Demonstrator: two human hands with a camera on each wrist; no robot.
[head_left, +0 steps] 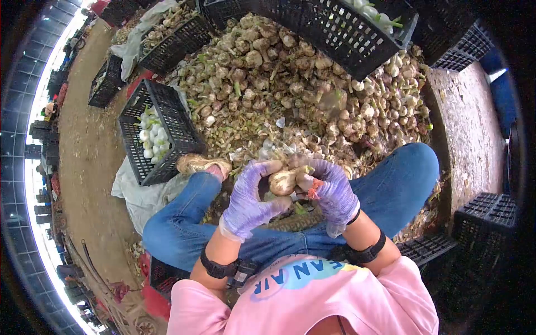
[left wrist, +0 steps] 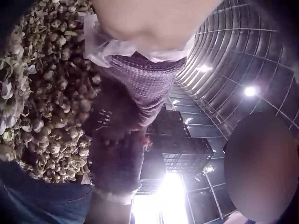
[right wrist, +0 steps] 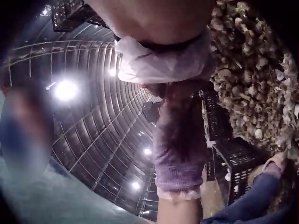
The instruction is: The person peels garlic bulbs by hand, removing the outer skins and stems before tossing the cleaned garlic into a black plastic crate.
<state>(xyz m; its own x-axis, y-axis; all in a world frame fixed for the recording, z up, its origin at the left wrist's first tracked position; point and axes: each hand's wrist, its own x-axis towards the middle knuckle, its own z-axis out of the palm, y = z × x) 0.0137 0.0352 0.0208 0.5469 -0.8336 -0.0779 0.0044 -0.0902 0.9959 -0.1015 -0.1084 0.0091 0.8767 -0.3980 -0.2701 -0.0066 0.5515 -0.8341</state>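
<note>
A brownish garlic bulb (head_left: pixel 282 183) with a short stem lies between the two hands in the head view. My left hand (head_left: pixel 251 195), in a purple and white glove, curves round its left side, fingers above and thumb below. My right hand (head_left: pixel 333 192), gloved alike with an orange-red bit on it, pinches the bulb's stem side. In the left wrist view the left hand (left wrist: pixel 142 88) is above the right hand (left wrist: pixel 117 163); the bulb is hidden. The right wrist view shows the left glove (right wrist: pixel 180 165) below the dark, shaded right hand (right wrist: pixel 180 112).
A large heap of garlic bulbs (head_left: pixel 251 53) spreads in front, with loose skins near the hands. A black crate (head_left: pixel 190 131) at the left holds white bulbs (head_left: pixel 154 139). Another black crate (head_left: pixel 335 33) stands over the heap. Jeans-covered legs (head_left: pixel 399 173) flank the hands.
</note>
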